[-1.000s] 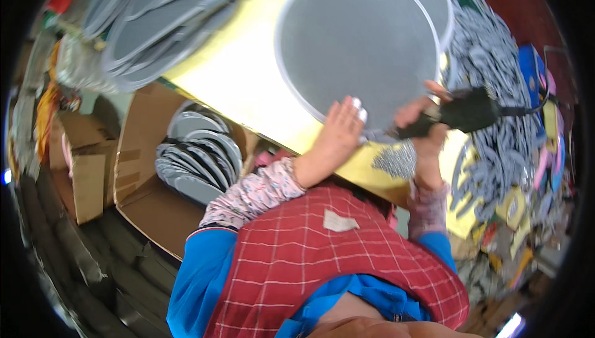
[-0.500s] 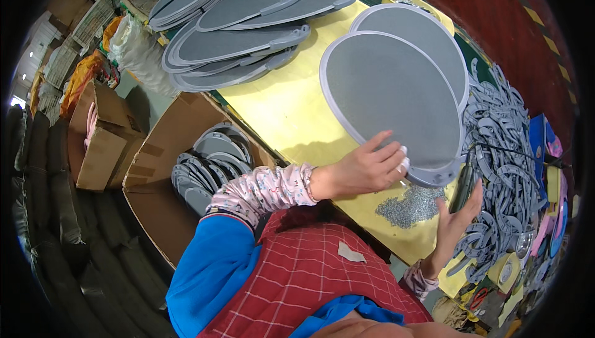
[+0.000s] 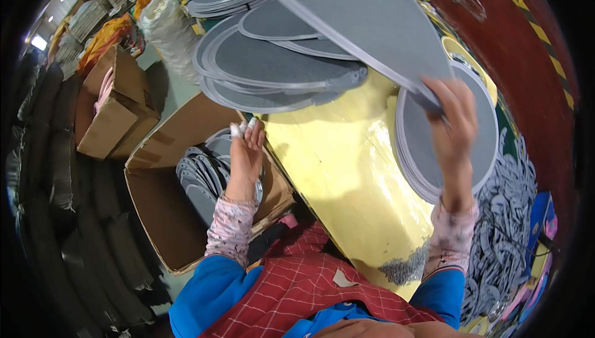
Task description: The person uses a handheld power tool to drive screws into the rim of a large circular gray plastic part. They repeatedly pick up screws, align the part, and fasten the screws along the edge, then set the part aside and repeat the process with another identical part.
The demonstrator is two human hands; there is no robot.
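The right hand (image 3: pixel 453 118) grips one end of a large oval panel of grey mesh-like sheet with a pale grey rim (image 3: pixel 365 19). Its fingers are bent over that end and lie close together; the thumb's placement cannot be made out. From these fingers the panel extends up and to the left, raised and tilted above a fanned group of similar grey oval panels (image 3: pixel 273 59); whether the two touch cannot be told. Just beneath and beside the right fingers lies a neat stack of rounded grey panels with pale rims (image 3: pixel 449 143), on a glossy yellow work surface (image 3: pixel 338 164).

The left hand (image 3: pixel 245 158) is unfolded and grasps nothing, its fingers extended, slightly parted, and bearing white fingertip coverings (image 3: pixel 236 131). It is at the edge of an open brown cardboard box (image 3: pixel 155 211); contact with the box cannot be judged. Grey rounded parts (image 3: pixel 201 180) lie in the box, below and left of the left fingers. Well below the right fingers are a patch of small silvery metal pieces (image 3: pixel 403 270) and, farther right, a heap of curved grey plastic pieces (image 3: pixel 499 214).
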